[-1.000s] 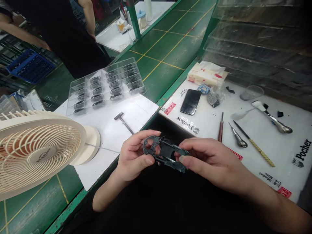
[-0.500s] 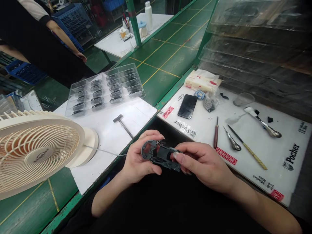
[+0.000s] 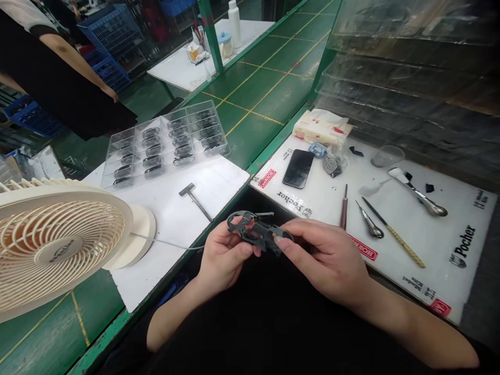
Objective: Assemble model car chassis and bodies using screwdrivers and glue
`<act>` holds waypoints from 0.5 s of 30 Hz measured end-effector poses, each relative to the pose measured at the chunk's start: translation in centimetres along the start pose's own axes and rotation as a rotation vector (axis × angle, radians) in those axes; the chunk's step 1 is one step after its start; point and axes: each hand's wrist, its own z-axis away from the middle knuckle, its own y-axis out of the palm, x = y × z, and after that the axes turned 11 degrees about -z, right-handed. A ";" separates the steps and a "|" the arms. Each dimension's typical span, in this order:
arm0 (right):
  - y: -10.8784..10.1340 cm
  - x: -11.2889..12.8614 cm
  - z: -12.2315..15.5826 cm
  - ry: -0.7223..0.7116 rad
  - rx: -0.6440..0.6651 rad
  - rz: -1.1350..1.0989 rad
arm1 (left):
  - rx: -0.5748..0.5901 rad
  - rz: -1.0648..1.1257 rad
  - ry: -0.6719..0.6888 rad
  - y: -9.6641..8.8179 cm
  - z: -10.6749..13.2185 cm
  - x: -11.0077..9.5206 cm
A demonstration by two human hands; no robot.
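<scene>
A dark grey plastic model car chassis with an open, skeletal frame is held in front of me, above the bench edge. My left hand grips its rounded left end, fingers curled behind it. My right hand pinches its right end between thumb and fingers. Part of the frame is hidden by my fingers. A thin metal piece sticks out from the top of the chassis. Nearest my right hand lie a slim screwdriver and a metal-handled tool on a white Pocher mat.
A cream desk fan stands at the left on white paper, near a T-handled tool. A clear tray of dark parts is behind it. A phone and tissues lie on the mat. A co-worker's hand is at upper left.
The chassis has turned in my hands and risen slightly, now showing its edge and a thin metal piece. The whole scene has shifted slightly left and up in view.
</scene>
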 end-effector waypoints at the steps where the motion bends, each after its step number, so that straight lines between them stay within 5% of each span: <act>1: 0.1 0.0 -0.1 -0.086 -0.028 0.071 | -0.002 0.028 -0.011 0.3 -0.1 0.0; 5: 0.4 -0.3 -0.5 -0.298 -0.056 0.198 | -0.036 0.055 -0.098 1.0 -0.6 -0.3; 15: 0.5 -1.9 -0.6 -0.490 -0.067 0.497 | 0.047 0.076 -0.239 1.2 -1.2 -1.8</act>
